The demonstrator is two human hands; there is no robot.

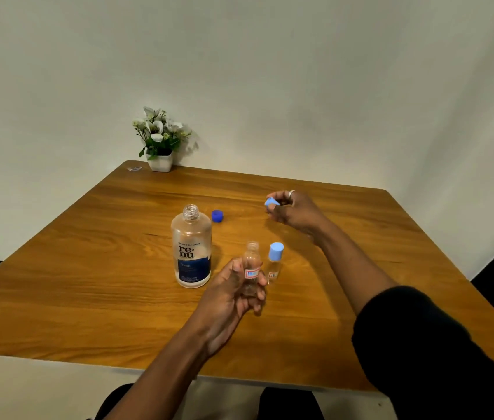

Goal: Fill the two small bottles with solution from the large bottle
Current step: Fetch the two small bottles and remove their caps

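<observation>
The left hand [233,286] grips one small bottle [251,262], upright and uncapped. The large bottle [191,250] stands open just to its left, so nearer this hand. The right hand [291,210], farther off, pinches the light-blue cap [270,204].

Worktop [88,268]: 1, wooden.
Bottles: 3 in all. Large bottle [191,253], centre of frame: 1. Small bottles: 2, namely uncapped small bottle [251,268] and capped small bottle [273,269] just right of it.
Caps: 3 in all. Dark blue cap [217,215]: 1. Light blue: 2, namely loose light blue cap [270,203] and fitted light blue cap [276,250].
Hands: 2, left hand [227,292] and right hand [294,212].
Ring [291,193]: 1.
Potted plant [160,147], upper left: 1.
</observation>
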